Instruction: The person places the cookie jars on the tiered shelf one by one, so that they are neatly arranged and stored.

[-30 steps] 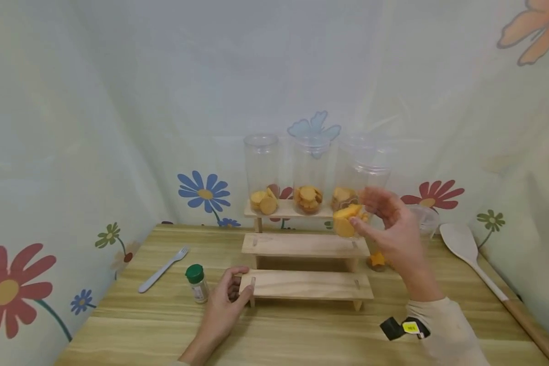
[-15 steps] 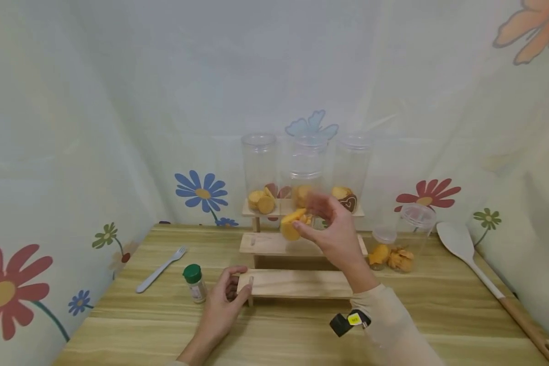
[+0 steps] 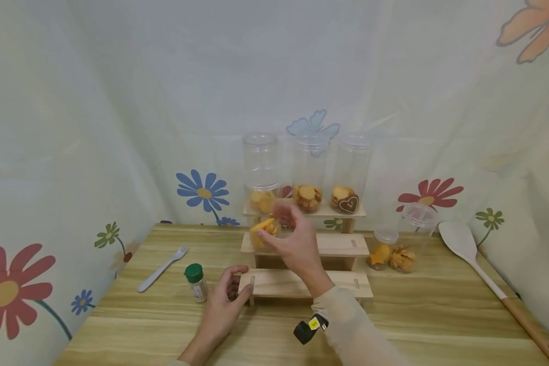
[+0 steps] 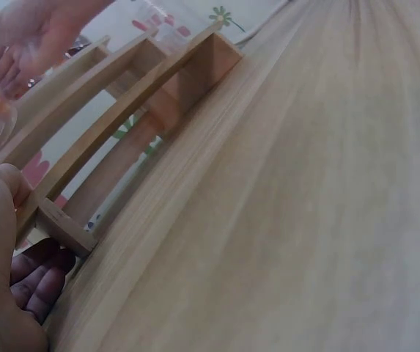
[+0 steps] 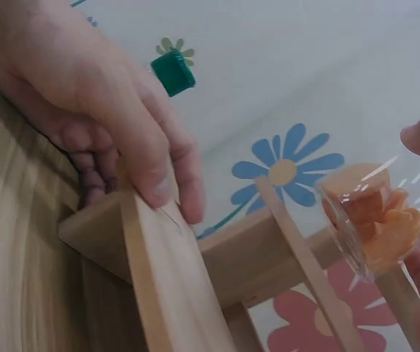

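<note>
My right hand [image 3: 297, 246] holds a clear jar [image 3: 263, 231] of yellow-orange snack pieces between thumb and fingers. The jar is upright over the left end of the middle step; whether its base touches the wood, I cannot tell. My left hand [image 3: 221, 305] grips the left end of the lowest step of a three-tier wooden stand [image 3: 302, 283], thumb on top, as the left wrist view also shows. On the top step stand three tall clear jars of cookies: a left jar [image 3: 260, 147] partly behind the held one, a middle jar [image 3: 308, 195] and a right jar [image 3: 343, 193].
Two more clear jars stand right of the stand, a small jar [image 3: 379, 254] and a taller jar [image 3: 414, 241]. A spatula [image 3: 462, 249] lies along the right side. Left of my left hand are a green-capped shaker [image 3: 196, 284] and a fork [image 3: 163, 269].
My right hand has carried the jar leftward, from the stand's right side past the middle to its left end, and slightly lower. My left hand has stayed on the lowest step.
</note>
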Available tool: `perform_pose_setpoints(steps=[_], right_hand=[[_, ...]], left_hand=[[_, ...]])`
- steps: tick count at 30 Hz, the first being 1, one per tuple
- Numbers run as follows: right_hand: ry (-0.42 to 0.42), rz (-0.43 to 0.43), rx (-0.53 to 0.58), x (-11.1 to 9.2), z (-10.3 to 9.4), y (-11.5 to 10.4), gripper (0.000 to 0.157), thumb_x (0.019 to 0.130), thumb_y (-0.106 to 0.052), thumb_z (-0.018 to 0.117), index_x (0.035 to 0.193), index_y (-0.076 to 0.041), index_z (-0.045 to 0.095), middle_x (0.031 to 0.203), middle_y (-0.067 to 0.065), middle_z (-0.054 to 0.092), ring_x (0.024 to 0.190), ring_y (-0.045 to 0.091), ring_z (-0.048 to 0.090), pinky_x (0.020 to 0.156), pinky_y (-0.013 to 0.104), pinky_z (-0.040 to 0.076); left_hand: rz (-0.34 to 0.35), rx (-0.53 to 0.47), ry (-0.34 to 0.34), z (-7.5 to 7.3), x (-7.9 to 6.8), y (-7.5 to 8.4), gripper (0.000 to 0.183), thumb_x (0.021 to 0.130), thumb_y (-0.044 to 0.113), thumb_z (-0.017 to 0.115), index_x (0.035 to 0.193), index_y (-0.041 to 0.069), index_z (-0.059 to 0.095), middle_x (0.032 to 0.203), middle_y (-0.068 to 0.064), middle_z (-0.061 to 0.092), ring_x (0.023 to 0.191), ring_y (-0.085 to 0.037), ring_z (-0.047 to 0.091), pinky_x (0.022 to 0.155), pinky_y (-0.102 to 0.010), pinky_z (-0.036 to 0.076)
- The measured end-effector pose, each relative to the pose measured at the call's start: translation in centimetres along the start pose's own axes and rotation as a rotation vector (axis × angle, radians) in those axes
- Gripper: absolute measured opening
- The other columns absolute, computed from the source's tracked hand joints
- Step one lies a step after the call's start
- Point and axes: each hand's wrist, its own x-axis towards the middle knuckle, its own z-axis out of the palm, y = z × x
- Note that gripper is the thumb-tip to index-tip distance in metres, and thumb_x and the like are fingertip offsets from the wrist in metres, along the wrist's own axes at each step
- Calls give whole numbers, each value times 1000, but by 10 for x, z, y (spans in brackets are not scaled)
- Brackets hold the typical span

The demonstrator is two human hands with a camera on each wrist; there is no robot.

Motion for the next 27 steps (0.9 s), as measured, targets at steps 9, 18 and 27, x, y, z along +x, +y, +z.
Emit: perform_pose_setpoints(steps=[9,18,27], right_hand=[[57,23,-31,-6,16,3,68,86,-21,100,143,-5,67,135,18,74,130,35,71,114,50,54],[86,42,-42,-12,23,11,71,87,-22,100,147,-6,67,140,16,74,133,35,71,116,48,54],[87,29,-77,-13,26,16,73,87,-22,99,150,-7,64,141,14,71,134,36,69,116,46,53]], left_hand=[[22,4,0,-2,-1,3,40,104,16,81,141,19,67,100,-2,74,85,-15,71,77,-27,56],[18,4,-8,-2,-1,2,41,105,18,81,143,17,66,101,-2,75,88,-16,72,78,-27,57],[20,14,-7,-2,-1,2,39,106,20,79,142,22,66,100,1,74,85,-16,71,78,-27,57]])
